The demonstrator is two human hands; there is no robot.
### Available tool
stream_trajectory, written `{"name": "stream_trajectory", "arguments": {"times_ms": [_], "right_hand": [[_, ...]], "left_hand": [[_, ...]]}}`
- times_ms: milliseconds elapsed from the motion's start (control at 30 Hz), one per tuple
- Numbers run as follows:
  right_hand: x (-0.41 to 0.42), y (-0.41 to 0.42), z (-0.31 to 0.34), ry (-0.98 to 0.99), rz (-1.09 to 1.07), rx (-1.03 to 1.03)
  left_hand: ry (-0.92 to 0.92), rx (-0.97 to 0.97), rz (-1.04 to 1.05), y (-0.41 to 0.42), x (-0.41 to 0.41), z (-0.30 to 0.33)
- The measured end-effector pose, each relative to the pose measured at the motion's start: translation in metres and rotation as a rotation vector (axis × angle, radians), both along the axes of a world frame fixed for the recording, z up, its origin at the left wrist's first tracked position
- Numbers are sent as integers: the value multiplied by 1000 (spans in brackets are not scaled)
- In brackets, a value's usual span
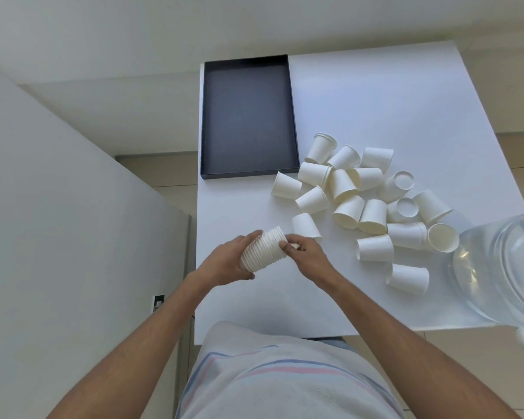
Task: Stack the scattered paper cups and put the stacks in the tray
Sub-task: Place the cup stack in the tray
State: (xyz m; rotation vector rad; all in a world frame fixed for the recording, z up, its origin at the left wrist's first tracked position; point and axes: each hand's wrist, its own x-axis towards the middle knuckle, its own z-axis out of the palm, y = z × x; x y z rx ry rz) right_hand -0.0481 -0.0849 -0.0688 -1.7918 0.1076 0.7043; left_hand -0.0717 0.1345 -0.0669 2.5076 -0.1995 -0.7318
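Observation:
A stack of white paper cups [265, 248] lies tilted in my left hand [229, 261], which wraps around its lower end. My right hand [304, 255] pinches the stack's upper end with its fingertips. Several loose white paper cups [363, 192] lie scattered on their sides and upside down across the white table to the right of my hands. One cup [306, 226] stands upside down just beyond my right hand. The dark tray [248, 116] sits at the far left of the table with nothing in it.
The white table [390, 95] ends close to my body and just left of the tray. A clear plastic bag [502, 267] lies at the table's right edge. A pale wall or cabinet [58, 207] stands to the left.

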Motion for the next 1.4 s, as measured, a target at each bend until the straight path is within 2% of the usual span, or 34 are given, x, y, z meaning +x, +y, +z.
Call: {"name": "stream_trajectory", "arguments": {"times_ms": [133,267,433,567,733,867,1133,1400], "right_hand": [[12,14,6,-83,-260,-46],[22,14,5,-53,-374,6],[14,-13,-3,-79,-422,9],[3,-43,-12,-37,-524,-10],[-10,-74,-22,-17,-615,-35],[-21,-91,-29,-4,-697,-48],[-50,-101,-41,38,-736,-89],[-63,-103,-42,26,-725,-108]], "left_hand": [[-47,-60,126,24,35,10],[-115,-37,181,50,80,21],[-192,234,130,97,145,26],[-191,496,18,120,194,30],[-177,789,-181,111,236,34],[-129,936,-264,98,254,27],[-161,1299,-554,47,272,38],[5,1659,-882,10,258,19]]}}
